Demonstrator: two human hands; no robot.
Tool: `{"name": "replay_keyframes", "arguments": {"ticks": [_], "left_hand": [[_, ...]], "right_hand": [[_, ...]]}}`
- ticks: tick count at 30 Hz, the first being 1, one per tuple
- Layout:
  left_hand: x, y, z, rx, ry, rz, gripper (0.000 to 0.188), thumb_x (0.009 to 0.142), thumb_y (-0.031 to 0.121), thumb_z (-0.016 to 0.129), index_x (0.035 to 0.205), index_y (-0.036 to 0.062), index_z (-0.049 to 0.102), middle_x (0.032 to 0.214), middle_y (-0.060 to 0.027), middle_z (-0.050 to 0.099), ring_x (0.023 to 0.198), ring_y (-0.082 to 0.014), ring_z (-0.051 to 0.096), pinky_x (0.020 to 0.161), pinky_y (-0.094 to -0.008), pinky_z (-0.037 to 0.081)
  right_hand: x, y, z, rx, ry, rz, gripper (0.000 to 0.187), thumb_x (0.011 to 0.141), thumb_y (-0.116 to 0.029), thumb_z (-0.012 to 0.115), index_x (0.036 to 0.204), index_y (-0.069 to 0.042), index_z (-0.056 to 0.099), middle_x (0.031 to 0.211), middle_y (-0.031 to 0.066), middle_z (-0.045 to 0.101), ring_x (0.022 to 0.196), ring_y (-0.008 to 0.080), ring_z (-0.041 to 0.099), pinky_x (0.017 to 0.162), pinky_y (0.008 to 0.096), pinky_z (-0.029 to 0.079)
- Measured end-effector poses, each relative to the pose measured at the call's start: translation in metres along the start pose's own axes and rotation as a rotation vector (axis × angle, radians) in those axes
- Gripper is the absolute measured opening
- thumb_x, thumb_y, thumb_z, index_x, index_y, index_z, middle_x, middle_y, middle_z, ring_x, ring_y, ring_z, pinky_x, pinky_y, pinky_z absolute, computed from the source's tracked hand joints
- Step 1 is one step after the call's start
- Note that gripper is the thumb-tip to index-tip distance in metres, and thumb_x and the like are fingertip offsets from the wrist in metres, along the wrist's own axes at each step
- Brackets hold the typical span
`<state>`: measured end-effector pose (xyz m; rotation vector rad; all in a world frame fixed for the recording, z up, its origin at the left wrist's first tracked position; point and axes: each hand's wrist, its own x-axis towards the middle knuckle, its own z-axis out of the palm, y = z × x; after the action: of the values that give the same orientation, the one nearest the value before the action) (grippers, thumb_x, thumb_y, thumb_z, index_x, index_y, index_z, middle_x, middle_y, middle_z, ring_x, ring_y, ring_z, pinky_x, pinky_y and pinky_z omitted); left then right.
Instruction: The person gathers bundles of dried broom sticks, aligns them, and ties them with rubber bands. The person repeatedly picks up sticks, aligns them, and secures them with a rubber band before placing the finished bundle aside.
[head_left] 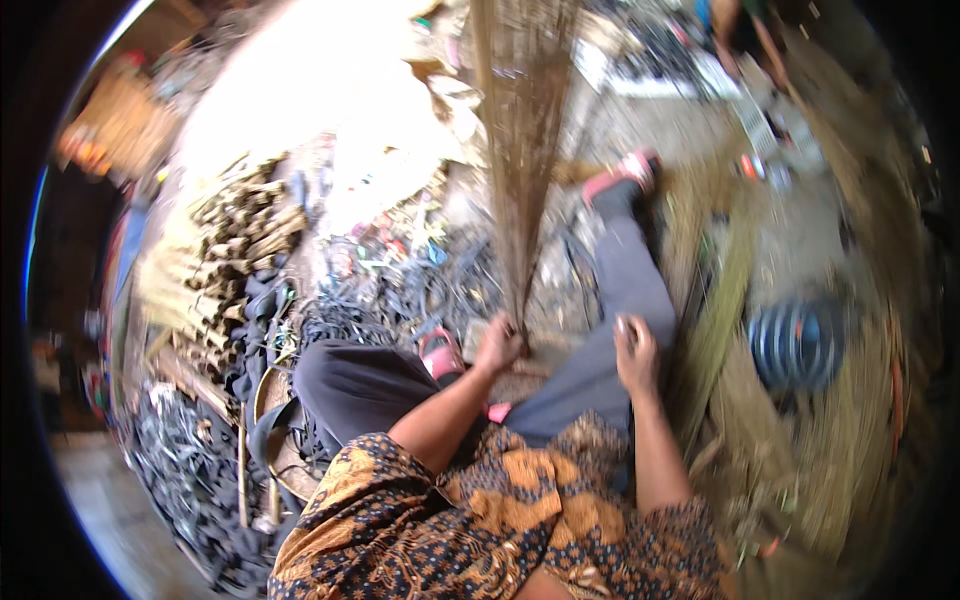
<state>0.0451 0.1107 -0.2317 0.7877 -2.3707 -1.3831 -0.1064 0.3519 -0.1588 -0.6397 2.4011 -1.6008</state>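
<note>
Amid black strips (190, 460), left hand (499, 344) clenches stalks (520, 190); right hand (637, 352) half-curled, contents unclear.

workshop — long fibre bundles (522, 150) | stacked tan sticks (235, 225) | heaped dark strips (185, 455)

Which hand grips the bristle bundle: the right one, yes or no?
No: the left hand grips the narrow lower end of the bristle bundle, while the right hand is apart from it.
</note>
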Motion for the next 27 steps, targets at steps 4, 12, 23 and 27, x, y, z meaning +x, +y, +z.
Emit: {"name": "replay_keyframes", "arguments": {"ticks": [4,12,23,27], "left_hand": [[0.006,0.027,-0.006,-0.324,-0.119,-0.15,0.02,0.097,0.013,0.067,0.114,0.0057,0.058,0.08,-0.0098,0.065,0.068,-0.0201,0.064,0.06,-0.0371,0.051],[0.038,0.07,-0.226,-0.326,0.022,-0.213,0.035,0.097,0.018,0.076,0.126,0.004,0.063,0.121,-0.0069,0.064,0.106,-0.017,0.064,0.087,-0.0339,0.056],[-0.024,0.112,-0.642,-0.446,1.276,0.075,0.048,0.105,0.041,0.059,0.132,0.0013,0.057,0.121,-0.0147,0.065,0.101,-0.0267,0.068,0.079,-0.0391,0.062],[0.015,0.07,-0.562,-0.595,0.925,-0.051,0.038,0.105,0.036,0.062,0.126,0.0041,0.066,0.114,-0.0112,0.07,0.094,-0.025,0.071,0.08,-0.0373,0.059]], "right_hand": [[0.006,0.002,0.003,-0.19,-0.024,-0.068,0.027,0.106,-0.022,0.059,0.112,0.003,0.067,0.089,0.0113,0.071,0.084,0.0184,0.071,0.073,0.0344,0.057],[0.009,-0.005,-0.001,-0.17,-0.015,-0.025,0.023,0.103,-0.019,0.059,0.104,0.002,0.068,0.086,0.0165,0.07,0.075,0.0297,0.069,0.069,0.0409,0.054],[0.013,-0.006,-0.006,0.005,-0.054,0.044,0.034,0.111,-0.026,0.049,0.114,0.003,0.066,0.093,0.0102,0.069,0.075,0.0157,0.064,0.068,0.0311,0.053],[0.02,-0.019,-0.022,0.214,0.038,0.261,0.041,0.111,-0.035,0.054,0.129,0.002,0.062,0.104,0.0081,0.068,0.088,0.0144,0.064,0.076,0.0279,0.056]]}}
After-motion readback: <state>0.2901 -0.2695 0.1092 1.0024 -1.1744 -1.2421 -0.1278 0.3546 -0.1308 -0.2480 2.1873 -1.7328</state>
